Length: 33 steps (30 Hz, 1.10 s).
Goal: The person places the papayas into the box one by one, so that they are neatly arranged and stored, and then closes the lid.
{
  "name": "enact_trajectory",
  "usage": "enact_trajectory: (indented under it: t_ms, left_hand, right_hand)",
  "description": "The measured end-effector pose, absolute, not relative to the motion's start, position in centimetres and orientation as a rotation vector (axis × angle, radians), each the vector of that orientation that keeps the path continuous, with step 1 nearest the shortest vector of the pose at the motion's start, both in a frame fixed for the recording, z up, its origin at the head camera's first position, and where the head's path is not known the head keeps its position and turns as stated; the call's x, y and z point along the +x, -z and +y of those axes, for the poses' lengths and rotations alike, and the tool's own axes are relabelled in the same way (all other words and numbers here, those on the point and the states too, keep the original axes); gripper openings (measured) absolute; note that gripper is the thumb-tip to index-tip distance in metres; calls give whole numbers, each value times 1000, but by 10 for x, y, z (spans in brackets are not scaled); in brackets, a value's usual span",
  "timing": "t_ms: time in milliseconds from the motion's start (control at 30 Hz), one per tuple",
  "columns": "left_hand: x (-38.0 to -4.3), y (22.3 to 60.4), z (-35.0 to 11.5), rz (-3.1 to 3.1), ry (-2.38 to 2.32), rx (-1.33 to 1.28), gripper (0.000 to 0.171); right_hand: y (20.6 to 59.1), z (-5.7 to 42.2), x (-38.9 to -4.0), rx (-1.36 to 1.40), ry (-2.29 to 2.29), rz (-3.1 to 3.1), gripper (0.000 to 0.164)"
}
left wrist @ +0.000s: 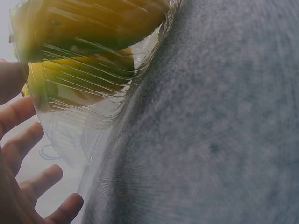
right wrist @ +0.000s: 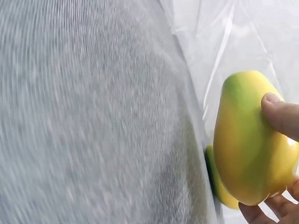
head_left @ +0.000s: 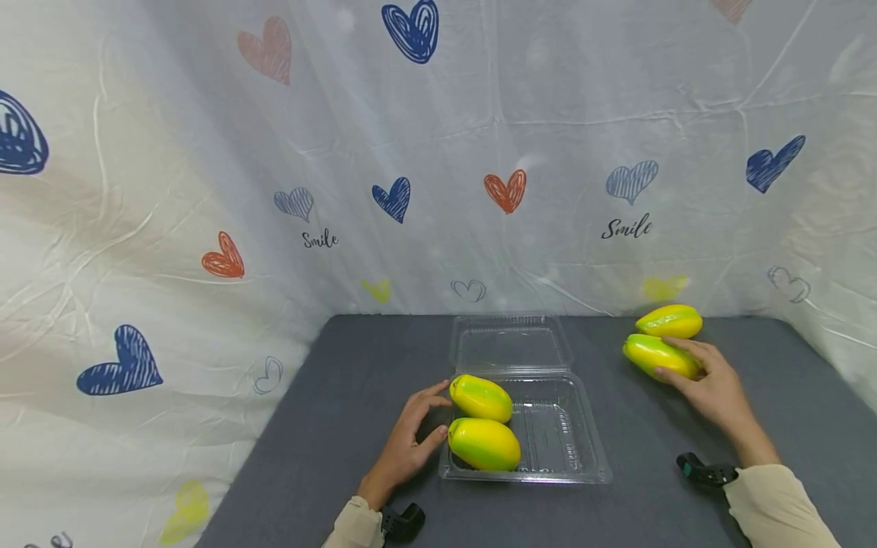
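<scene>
My right hand (head_left: 712, 388) grips a yellow-green papaya (right wrist: 250, 140) at the right of the table, thumb on one side and fingers on the other. Just behind it lies another papaya (head_left: 670, 322), partly hidden in the right wrist view. In the middle stands a clear plastic clamshell box (head_left: 569, 426), its lid (head_left: 510, 342) folded back. Two papayas, a rear one (head_left: 481, 398) and a front one (head_left: 484, 444), lie side by side in its left half. With fingers spread, my left hand (head_left: 409, 435) touches the box's left rim.
A dark grey cloth covers the table (head_left: 329, 426). Behind and to the left hangs a white curtain (head_left: 438, 251) printed with hearts, close against the table's back edge. Both wrists wear a black strap, the right one (head_left: 706, 470) beside a beige sleeve.
</scene>
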<state>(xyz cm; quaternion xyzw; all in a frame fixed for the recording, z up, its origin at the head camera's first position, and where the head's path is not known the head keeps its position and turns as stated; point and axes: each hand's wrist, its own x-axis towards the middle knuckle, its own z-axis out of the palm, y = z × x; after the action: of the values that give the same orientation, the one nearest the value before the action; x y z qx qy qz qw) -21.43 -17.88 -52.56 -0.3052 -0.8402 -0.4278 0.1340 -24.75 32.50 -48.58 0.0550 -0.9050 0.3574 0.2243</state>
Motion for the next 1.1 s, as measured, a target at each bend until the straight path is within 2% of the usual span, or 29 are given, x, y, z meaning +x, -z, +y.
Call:
enact_trajectory:
  t_ms: [1100]
  left_hand:
    - [-213, 524, -177, -2451, 1292, -856, 32]
  right_hand:
    - [468, 276, -232, 204, -1117, -2468, 60]
